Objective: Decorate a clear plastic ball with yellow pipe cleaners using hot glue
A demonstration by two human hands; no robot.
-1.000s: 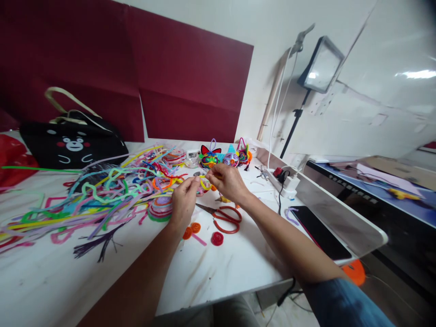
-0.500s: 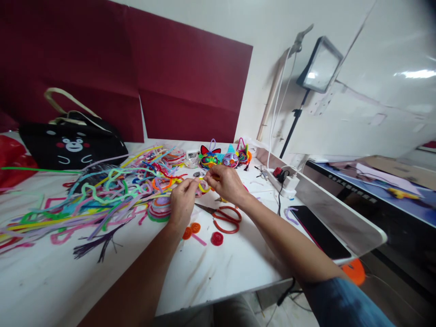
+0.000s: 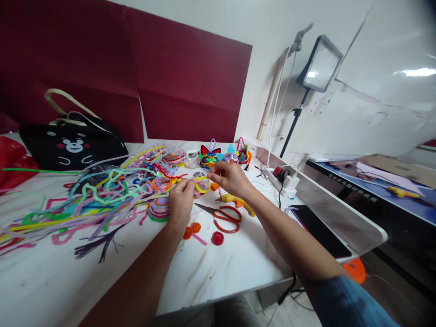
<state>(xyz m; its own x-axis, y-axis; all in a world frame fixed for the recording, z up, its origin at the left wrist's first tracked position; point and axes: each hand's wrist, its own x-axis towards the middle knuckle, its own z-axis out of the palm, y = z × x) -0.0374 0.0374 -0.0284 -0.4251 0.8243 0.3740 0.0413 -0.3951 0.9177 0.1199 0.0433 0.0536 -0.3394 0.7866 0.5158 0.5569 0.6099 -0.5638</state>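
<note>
A thin yellow pipe cleaner (image 3: 202, 177), bent in a curve, spans the gap between my two hands above the table. My left hand (image 3: 181, 200) is closed, thumb and forefinger pinching its left end. My right hand (image 3: 232, 179) is closed too, its fingertips pinched at the other end of the curve; the exact grip is too small to see clearly. Below lie scissors (image 3: 227, 219) with red handles, a yellow-handled tool (image 3: 238, 200) partly under my right wrist, orange coils (image 3: 195, 227) and a red coil (image 3: 217, 238). A round coil of pink and purple (image 3: 158, 210) touches my left hand's side.
A tangled heap of colourful pipe cleaners (image 3: 112, 190) spreads over the left. Finished colourful ornaments (image 3: 209, 159) stand at the back. A black bag (image 3: 73, 145) is at the far left; a phone (image 3: 322, 231) and power strip (image 3: 282, 181) are at the right.
My right hand has moved slightly up and to the right, opening the gap between my hands. More of the yellow-handled tool shows beneath my right wrist.
</note>
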